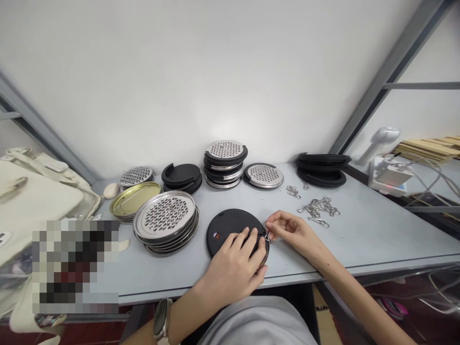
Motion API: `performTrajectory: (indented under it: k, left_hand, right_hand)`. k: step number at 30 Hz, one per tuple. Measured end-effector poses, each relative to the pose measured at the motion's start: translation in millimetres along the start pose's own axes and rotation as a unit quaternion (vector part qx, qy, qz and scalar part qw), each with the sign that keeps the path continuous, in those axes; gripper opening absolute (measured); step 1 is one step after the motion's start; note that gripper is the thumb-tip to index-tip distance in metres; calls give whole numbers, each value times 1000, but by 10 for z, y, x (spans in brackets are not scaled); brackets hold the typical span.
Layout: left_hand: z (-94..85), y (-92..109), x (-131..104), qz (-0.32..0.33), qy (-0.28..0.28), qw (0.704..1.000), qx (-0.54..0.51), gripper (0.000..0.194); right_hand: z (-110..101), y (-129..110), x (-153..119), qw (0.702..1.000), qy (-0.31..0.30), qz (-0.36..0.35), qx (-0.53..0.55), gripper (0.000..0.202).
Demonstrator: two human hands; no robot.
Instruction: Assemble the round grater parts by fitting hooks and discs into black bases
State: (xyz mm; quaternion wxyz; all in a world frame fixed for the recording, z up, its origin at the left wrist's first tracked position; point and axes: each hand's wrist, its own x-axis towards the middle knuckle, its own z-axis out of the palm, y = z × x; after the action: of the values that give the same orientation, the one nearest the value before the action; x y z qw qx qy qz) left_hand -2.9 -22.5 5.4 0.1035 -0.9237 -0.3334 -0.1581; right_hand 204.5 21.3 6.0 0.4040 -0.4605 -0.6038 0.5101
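Note:
A round black disc (230, 221) lies on the grey table near its front edge. My left hand (239, 266) rests over its lower right part, fingers spread across the surface and thumb at the rim. At the disc's right edge, my right hand (287, 232) pinches a small metal wire clip (267, 235) between thumb and fingertips. The clip touches the rim, but how it sits there is partly hidden by the fingers. Further right lies a loose pile of similar metal clips (319, 207).
Left stand stacked metal graters (167, 218) and gold lids (134, 200). Behind are black discs (181, 177), a tall grater stack (225, 165), a single grater (265, 175) and black rings (321, 177). A white scanner (383, 139) stands right; a cream bag (39, 201) is far left.

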Motion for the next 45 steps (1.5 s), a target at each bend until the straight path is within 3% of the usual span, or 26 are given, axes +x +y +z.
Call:
performTrajectory:
  k: [21, 45]
  left_hand:
    - [-7, 4, 13, 0, -9, 1000, -3, 49]
    - [-18, 6, 30, 1, -16, 1000, -3, 48]
  right_hand:
    - [31, 56, 27, 997, 27, -37, -64, 23]
    - [132, 73, 32, 995, 63, -57, -61, 13]
